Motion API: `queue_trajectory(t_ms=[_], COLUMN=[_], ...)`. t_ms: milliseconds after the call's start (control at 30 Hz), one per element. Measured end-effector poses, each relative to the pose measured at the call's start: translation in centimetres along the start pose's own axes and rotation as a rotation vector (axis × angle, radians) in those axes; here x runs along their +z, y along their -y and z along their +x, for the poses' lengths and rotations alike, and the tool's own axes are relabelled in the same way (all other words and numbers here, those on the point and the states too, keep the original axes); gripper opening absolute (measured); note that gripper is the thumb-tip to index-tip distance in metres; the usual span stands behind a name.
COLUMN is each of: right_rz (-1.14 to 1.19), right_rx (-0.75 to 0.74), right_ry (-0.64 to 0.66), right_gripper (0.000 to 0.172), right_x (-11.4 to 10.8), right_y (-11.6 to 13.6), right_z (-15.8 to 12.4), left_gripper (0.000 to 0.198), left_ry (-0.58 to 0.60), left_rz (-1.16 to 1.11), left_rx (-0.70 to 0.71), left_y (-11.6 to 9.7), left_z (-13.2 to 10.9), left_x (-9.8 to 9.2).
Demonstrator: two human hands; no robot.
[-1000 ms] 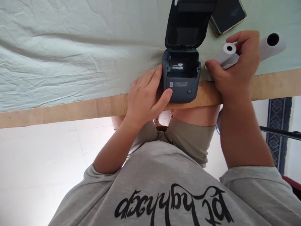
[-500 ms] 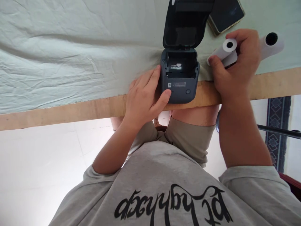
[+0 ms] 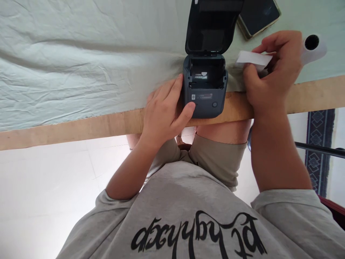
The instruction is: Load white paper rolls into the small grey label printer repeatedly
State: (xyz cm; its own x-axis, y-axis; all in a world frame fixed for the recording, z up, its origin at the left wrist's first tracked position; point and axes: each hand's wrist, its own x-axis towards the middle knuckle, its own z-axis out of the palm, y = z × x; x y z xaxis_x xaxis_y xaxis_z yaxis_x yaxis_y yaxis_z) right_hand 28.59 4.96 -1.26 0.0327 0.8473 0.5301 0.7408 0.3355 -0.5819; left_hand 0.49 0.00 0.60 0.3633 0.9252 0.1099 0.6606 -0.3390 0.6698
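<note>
A dark portable label printer [image 3: 206, 102] sits at the table edge with its lid [image 3: 211, 30] swung up and its roll bay showing. Against the printer's left side lie the fingers of my left hand [image 3: 164, 109], while the thumb presses on its front top corner, so the hand grips it. Right of the printer, my right hand [image 3: 281, 70] is closed on a small white paper roll [image 3: 253, 58], pinched between thumb and fingers; part of it is hidden in the palm. Just beyond that hand a second, larger white roll [image 3: 319, 52] with a dark core rests on the cloth.
A dark phone [image 3: 260, 18] lies behind my right hand. Pale green cloth [image 3: 81, 72] covers the table, with a bare wooden edge [image 3: 115, 124] along the front. Below are my legs, the tiled floor and a patterned mat [image 3: 319, 151] at the right.
The small roll has turned in my right hand: its round end with the hole faced me before, and now its side shows. My left hand stays at the printer.
</note>
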Motion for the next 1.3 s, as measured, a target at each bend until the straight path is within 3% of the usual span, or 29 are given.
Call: queue_trajectory(t_ms=[267,567,733,867,1067,1300], right_rz=[-0.205,-0.280,-0.055,0.282,0.154,-0.046], right_rx=[0.102,0.136,0.054,-0.133,-0.318,-0.271], right_ry=[0.041,0.140,-0.004,-0.112,0.092,0.202], right_gripper=[0.016,0.026,0.021,0.022,0.021,0.027], right_x=[-0.3,0.0,0.0,-0.4,-0.3,1.1], right_y=[0.4,0.0,-0.1,2.0,7.8,8.2], right_z=[0.2,0.4,0.0,0.0,0.9,2.0], left_gripper=[0.075,0.074,0.072,0.071,0.071,0.071], left_ry=[-0.003,-0.015,-0.029,-0.028,-0.024,-0.009], left_rz=[-0.023,0.001,0.007,0.026,0.017,0.002], left_rx=[0.001,0.039,0.042,0.052,0.048,0.048], left_y=[0.1,0.3,0.4,0.5,0.5,0.5], left_z=[-0.1,0.0,0.0,0.0,0.0,0.1], left_x=[0.1,0.1,0.2,0.2,0.0,0.0])
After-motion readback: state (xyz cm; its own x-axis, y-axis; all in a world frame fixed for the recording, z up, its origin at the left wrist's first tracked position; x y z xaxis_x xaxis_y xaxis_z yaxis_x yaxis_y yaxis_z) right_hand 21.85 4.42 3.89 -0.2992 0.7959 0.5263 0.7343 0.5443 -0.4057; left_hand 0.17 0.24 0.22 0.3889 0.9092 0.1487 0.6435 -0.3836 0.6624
